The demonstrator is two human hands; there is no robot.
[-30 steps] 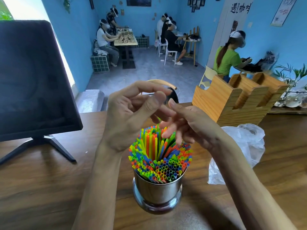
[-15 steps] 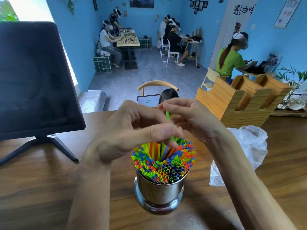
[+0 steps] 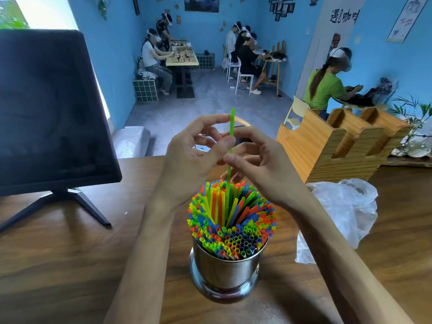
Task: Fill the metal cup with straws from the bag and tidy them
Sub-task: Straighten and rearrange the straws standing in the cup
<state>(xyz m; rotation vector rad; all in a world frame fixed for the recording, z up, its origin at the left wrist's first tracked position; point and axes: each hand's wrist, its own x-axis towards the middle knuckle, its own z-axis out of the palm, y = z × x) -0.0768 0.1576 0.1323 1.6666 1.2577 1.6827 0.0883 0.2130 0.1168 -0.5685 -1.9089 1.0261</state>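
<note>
Overhead, Chinese characters (image 3: 343,16) were painted on the far white panel, too stylised to read surely. Both the left hand (image 3: 198,150) and right hand (image 3: 259,164) pinched one green straw (image 3: 231,141) upright above the metal cup (image 3: 225,270), packed with coloured straws (image 3: 231,218) on the desk (image 3: 58,265). Right of it lay the plastic bag (image 3: 343,213); a wooden holder (image 3: 339,146) stood behind, a dark monitor (image 3: 51,108) left.

Both bare forearms are reaching forward and converging, wrists slightly raised. The left hand (image 3: 194,150) is curling, its thumb and fingers pinching a thin green straw (image 3: 232,127). The right hand (image 3: 261,167) is pinching the same straw lower down, thumb foremost.
</note>
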